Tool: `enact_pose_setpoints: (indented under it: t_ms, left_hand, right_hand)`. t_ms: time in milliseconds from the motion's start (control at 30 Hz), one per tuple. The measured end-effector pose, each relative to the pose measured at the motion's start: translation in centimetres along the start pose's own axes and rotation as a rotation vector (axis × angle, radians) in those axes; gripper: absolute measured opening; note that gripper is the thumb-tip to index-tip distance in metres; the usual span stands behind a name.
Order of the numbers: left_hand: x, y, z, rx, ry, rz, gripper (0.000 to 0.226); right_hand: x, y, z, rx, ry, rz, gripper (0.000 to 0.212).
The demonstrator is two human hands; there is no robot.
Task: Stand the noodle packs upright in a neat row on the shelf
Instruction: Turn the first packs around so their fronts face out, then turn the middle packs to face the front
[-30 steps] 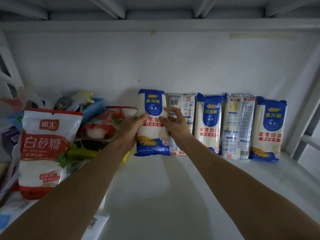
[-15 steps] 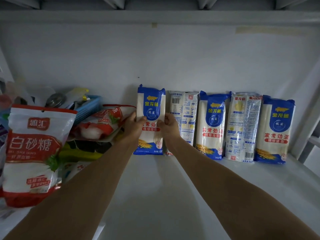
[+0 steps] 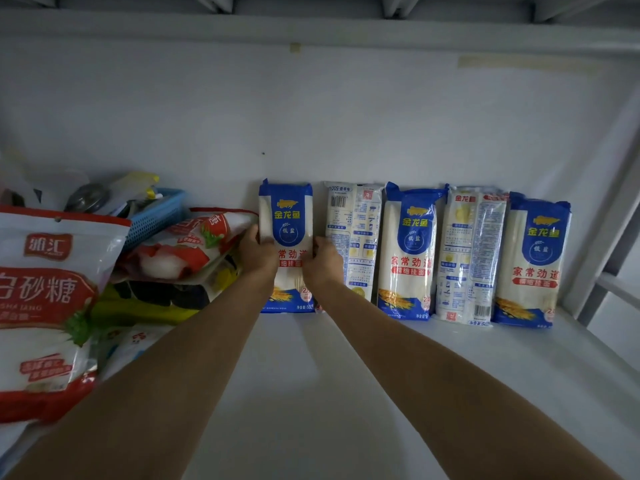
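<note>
Several blue-and-white noodle packs stand upright in a row against the back wall of the white shelf (image 3: 346,375). The leftmost pack (image 3: 289,216) stands on the shelf with both hands on it: my left hand (image 3: 258,252) grips its left edge and my right hand (image 3: 322,261) grips its right edge at mid height. To its right stand a pack showing its back label (image 3: 356,237), a blue-front pack (image 3: 410,251), another back-facing pack (image 3: 471,254) and a blue-front pack (image 3: 533,258) at the right end.
A large red-and-white sugar bag (image 3: 48,306) fills the near left. Behind it lie red-and-white snack bags (image 3: 187,251) and a blue plastic basket (image 3: 156,216) holding small items. A metal frame post (image 3: 602,244) borders the shelf on the right.
The leftmost pack has moved back against the wall and now stands straight in line with the row. Both hands stay on its sides.
</note>
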State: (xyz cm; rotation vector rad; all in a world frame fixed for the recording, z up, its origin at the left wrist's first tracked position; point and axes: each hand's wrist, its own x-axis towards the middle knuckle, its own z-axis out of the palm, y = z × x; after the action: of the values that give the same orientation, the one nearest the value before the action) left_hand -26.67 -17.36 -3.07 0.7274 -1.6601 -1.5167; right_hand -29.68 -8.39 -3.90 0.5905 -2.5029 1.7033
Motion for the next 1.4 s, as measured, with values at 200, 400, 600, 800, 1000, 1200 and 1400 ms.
enact_pose_setpoints:
  t_ms: [200, 400, 600, 800, 1000, 1200, 1400]
  left_hand:
    - [-3.1, 0.2, 0.9, 0.345, 0.214, 0.554, 0.032]
    - [-5.9, 0.8, 5.1, 0.489, -0.106, 0.380, 0.037]
    - [-7.0, 2.4, 6.2, 0.390, -0.276, -0.006, 0.052]
    - [-7.0, 2.2, 4.7, 0.006, -0.401, -0.339, 0.060]
    - [-7.3, 2.4, 2.6, -0.291, -0.418, -0.400, 0.035]
    - [-6.3, 2.5, 0.7, -0.400, -0.547, -0.116, 0.009]
    - [-5.7, 2.2, 0.9, -0.245, -0.502, -0.162, 0.059]
  right_hand:
    - [-2.0, 1.5, -3.7, -0.059, 0.402, -0.110, 0.020]
    - [-2.0, 2.3, -6.9, -0.206, 0.297, 0.141, 0.033]
    - [-0.3, 2.0, -7.5, 0.130, -0.014, 0.383, 0.035]
    - [0.1, 2.1, -8.8, 0.357, 0.015, 0.541, 0.051]
    - [-0.5, 2.6, -9.4, 0.582, 0.035, 0.481, 0.054]
    - [-1.3, 1.5, -10.9, 0.720, -0.089, 0.308, 0.024]
    - [-1.4, 1.7, -11.8, 0.607, -0.154, 0.163, 0.033]
